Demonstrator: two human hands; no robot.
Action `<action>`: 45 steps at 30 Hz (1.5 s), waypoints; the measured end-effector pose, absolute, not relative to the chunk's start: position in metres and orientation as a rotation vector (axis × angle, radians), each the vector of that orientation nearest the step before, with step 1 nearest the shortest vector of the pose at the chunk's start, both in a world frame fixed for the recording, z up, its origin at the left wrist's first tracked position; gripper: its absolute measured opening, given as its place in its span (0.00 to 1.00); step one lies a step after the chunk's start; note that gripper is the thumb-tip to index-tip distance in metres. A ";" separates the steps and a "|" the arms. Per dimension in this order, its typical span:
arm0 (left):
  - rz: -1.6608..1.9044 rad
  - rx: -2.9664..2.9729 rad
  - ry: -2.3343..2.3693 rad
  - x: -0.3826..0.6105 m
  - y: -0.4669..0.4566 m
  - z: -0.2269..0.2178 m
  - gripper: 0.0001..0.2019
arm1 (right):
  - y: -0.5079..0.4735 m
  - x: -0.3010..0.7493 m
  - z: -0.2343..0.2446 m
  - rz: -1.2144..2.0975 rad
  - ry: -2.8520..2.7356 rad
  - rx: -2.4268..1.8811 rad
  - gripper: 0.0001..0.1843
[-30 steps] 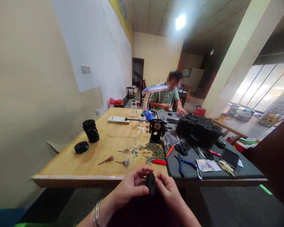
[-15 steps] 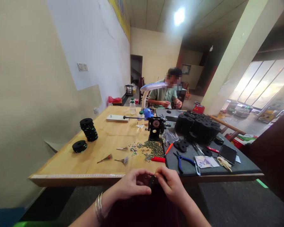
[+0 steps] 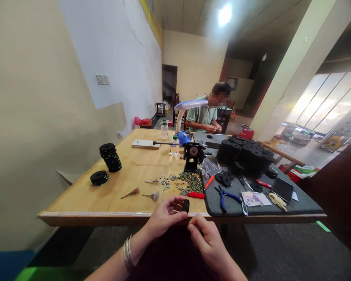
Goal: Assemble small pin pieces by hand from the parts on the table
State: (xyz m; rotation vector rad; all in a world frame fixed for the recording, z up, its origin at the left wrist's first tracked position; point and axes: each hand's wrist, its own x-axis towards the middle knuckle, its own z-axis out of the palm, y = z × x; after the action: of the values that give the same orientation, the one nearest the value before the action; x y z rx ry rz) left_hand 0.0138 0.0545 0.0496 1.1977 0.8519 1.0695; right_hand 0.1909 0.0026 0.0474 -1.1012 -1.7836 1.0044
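My left hand, with bangles at the wrist, pinches a small black foam disc edge-on just in front of the wooden table's near edge. Slightly lower and to the right, my right hand has its fingers curled together below the disc; what they pinch, if anything, is too small to make out. On the table beyond lie a heap of small beads, a red lighter and a black hand-crank winder.
A dark mat carries blue pliers, loose discs, a phone and stacks of black discs. More disc stacks stand at the left. Another person sits at the far end behind a lamp.
The disc has gone up and forward in my left hand toward the table edge. My right hand has come off the disc and dropped lower.
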 end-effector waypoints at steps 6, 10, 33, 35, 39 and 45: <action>1.118 0.804 0.808 0.019 0.057 0.058 0.20 | -0.001 0.190 0.042 1.054 -1.835 -1.093 0.15; 1.131 0.713 0.728 0.018 0.059 0.063 0.20 | -0.001 0.196 0.043 1.009 -1.949 -1.077 0.11; 0.869 1.399 1.188 -0.021 0.036 0.021 0.24 | 0.076 0.258 0.023 0.972 -1.212 -1.566 0.17; 0.852 1.296 1.206 -0.038 0.031 0.018 0.26 | 0.081 0.268 0.020 0.864 -1.240 -1.654 0.14; 0.830 1.051 1.217 -0.060 0.020 0.020 0.28 | 0.088 0.279 0.021 0.660 -1.340 -1.807 0.12; 0.842 0.942 1.261 -0.074 0.007 0.027 0.29 | 0.093 0.281 0.021 0.360 -1.504 -1.958 0.14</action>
State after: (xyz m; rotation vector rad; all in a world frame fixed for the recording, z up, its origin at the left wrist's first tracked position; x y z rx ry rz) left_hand -0.0743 0.0071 0.0273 0.9418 1.2612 0.8417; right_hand 0.2810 0.0931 0.0213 -1.9580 -1.5044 0.3596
